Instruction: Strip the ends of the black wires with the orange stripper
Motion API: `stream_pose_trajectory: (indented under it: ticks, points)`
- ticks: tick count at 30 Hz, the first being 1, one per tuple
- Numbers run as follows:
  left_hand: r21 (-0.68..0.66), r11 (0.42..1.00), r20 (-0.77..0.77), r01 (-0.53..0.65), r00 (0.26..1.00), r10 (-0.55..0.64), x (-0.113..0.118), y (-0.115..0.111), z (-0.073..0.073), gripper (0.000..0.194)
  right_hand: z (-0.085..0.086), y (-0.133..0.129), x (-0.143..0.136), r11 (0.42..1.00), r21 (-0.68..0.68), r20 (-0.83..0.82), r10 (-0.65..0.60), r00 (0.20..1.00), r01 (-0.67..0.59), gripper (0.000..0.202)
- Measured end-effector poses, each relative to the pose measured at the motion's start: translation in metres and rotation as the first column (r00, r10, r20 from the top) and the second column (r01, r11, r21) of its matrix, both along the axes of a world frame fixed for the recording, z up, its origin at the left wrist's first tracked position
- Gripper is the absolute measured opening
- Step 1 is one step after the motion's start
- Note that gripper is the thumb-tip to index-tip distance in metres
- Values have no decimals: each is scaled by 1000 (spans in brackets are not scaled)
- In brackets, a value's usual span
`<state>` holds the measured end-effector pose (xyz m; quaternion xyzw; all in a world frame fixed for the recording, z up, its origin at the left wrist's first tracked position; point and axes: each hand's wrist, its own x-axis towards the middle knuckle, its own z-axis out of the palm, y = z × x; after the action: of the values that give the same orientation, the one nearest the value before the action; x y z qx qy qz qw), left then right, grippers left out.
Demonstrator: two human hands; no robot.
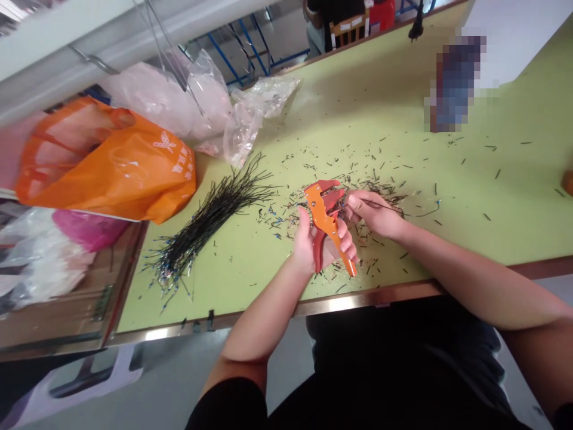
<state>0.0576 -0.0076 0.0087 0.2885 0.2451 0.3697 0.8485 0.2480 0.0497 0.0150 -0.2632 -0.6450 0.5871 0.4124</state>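
My left hand [308, 245] is wrapped round the handles of an orange and red wire stripper [323, 215], whose jaws point up and to the right. Close by the jaws, my right hand [373, 212] pinches a thin black wire [418, 215]; its other end, with a small blue tip, trails right past the wrist. Whether the wire's near end sits between the jaws cannot be made out. Left of the tool lies a bundle of black wires [215, 212] with blue-tipped ends. Short black scraps [380, 185] are scattered around and under both hands.
An orange bag [147, 173] and clear plastic bags [250, 113] lie at the table's left and back. A black plug [416, 27] rests near the far edge of the green table [358, 107]. A white box [514, 42] stands back right. A person [333, 12] sits beyond.
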Motion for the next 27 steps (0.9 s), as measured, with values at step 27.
stream_pose_trajectory:
  ticks: [27]
  points:
    - [17,999,-73,45,996,-44,9,-1,1,93,-11,-11,-17,988,-153,43,-22,999,28,60]
